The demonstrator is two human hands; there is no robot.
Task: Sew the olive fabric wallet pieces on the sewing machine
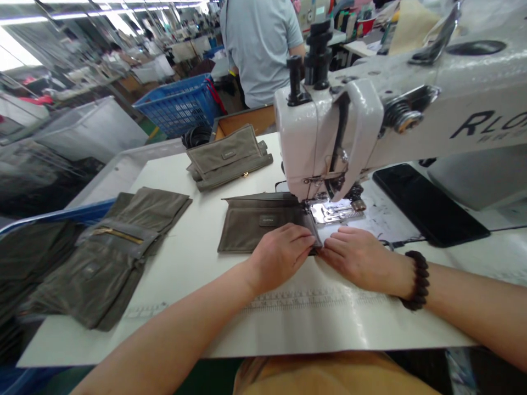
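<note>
A flat olive-grey fabric piece (242,227) with a small label lies on the white table, its right edge by the presser foot of the sewing machine (329,142). My left hand (284,249) rests on its lower right part, fingers bent and closed at the edge. Close beside it, my right hand (354,255) pinches the lower right corner; a dark beaded bracelet circles that wrist. The fingertips of both hands nearly meet there. What lies under the left fingers is hidden. The machine's lamp lights the metal needle plate (335,211).
A black phone (430,206) lies on the machine bed at the right. Stacked olive pieces (228,156) sit behind the work, and zippered fabric pieces (119,247) lie at the left. Beyond are a blue crate (181,104) and a person in a light shirt (263,49).
</note>
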